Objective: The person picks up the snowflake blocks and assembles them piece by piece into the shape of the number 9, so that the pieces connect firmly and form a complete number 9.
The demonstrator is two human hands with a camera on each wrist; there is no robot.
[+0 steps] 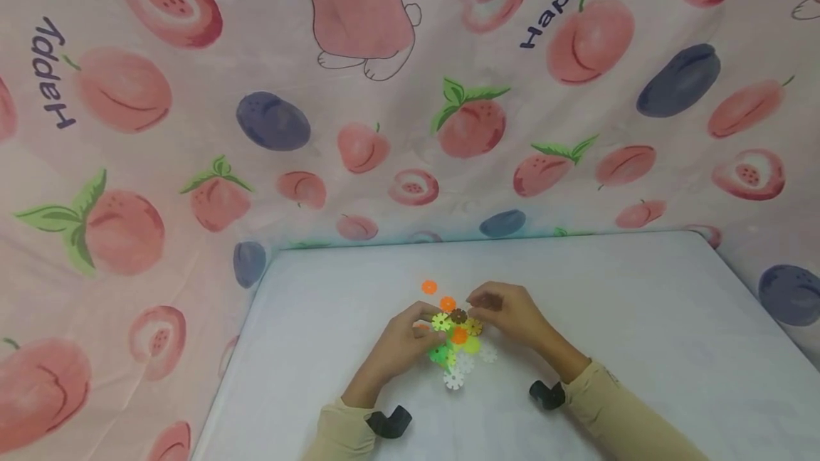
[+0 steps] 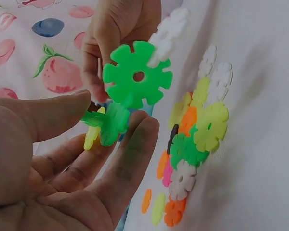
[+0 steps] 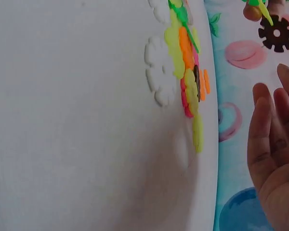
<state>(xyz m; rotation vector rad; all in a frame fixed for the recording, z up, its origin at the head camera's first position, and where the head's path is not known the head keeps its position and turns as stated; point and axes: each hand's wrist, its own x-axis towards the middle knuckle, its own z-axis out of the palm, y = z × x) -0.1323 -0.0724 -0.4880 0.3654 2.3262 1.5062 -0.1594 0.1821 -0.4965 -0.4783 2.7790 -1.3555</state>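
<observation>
Assembly of green, yellow, white and dark brown notched plastic discs (image 2: 135,62) is up in the left hand (image 1: 402,343), clear of the pile of mixed-colour loose notched plastic discs (image 2: 185,149) on the white-covered table (image 1: 640,304). Left thumb pinches the low green pieces; whichever fingertip backs it is hidden. Right hand (image 1: 510,310) is just right of the pile, fingers bent and slightly apart, no piece visible between them. Dark brown round notched disc (image 3: 269,36) shows beyond those fingertips, apart from them, at the edge of a yellow disc. Step reads as slotting notch into notch. To do it well: left pinch goes close to the joint under load, so force doesn't lever on others. Right thumb and index should take the brown disc by its rim, square to its neighbour, then push straight in until seated; no twisting, thin tabs could splay. White notched disc (image 2: 169,36) sticks out at the far end, likely easiest to knock loose; worth steering right-hand knuckles around it.
</observation>
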